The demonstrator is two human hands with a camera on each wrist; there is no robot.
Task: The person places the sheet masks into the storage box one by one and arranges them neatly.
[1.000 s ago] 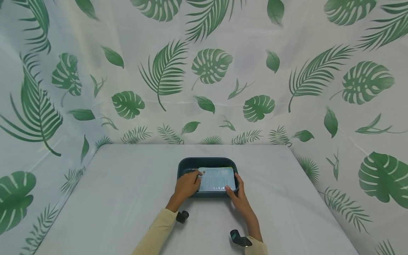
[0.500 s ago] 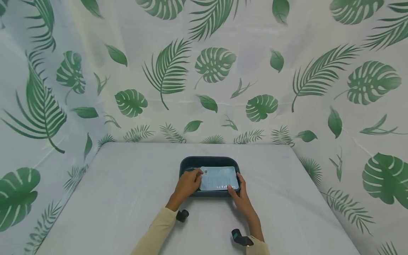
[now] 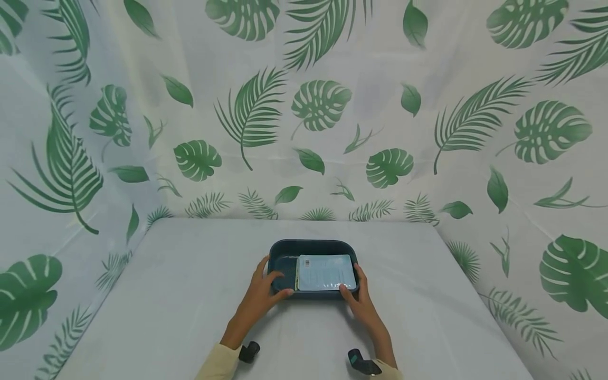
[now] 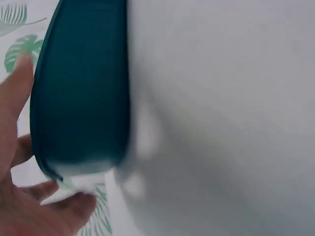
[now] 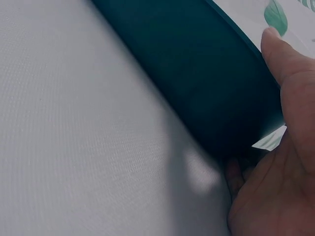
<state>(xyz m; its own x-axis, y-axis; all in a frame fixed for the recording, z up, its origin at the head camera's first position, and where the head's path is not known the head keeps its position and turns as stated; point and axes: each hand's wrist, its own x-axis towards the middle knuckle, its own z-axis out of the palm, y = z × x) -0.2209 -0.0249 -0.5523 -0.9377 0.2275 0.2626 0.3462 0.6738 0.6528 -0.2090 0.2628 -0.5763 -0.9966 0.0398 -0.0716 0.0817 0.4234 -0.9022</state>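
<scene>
A dark teal tray (image 3: 285,266) sits on the white table. On its right side lies a flat light-blue packet (image 3: 326,273) with fine print and a small barcode; a yellow-green edge shows beneath it. My left hand (image 3: 256,295) is at the tray's front left corner, fingers spread, the thumb by the front rim. In the left wrist view, a gap shows between some fingers (image 4: 78,209) and the tray's end wall. With my right hand (image 3: 364,303) I grip the tray's right end, thumb over the front rim by the packet, other fingers along the outer side and low near the base.
The white-covered table (image 3: 190,264) stretches out on both sides of the tray. A white cloth backdrop (image 3: 332,174) printed with green leaves rises behind and at both sides. Each wrist wears a small black camera (image 3: 249,352).
My left hand has let go of the packet's left edge and moved left and toward me to the tray's corner. The right hand stays at the tray's right end.
</scene>
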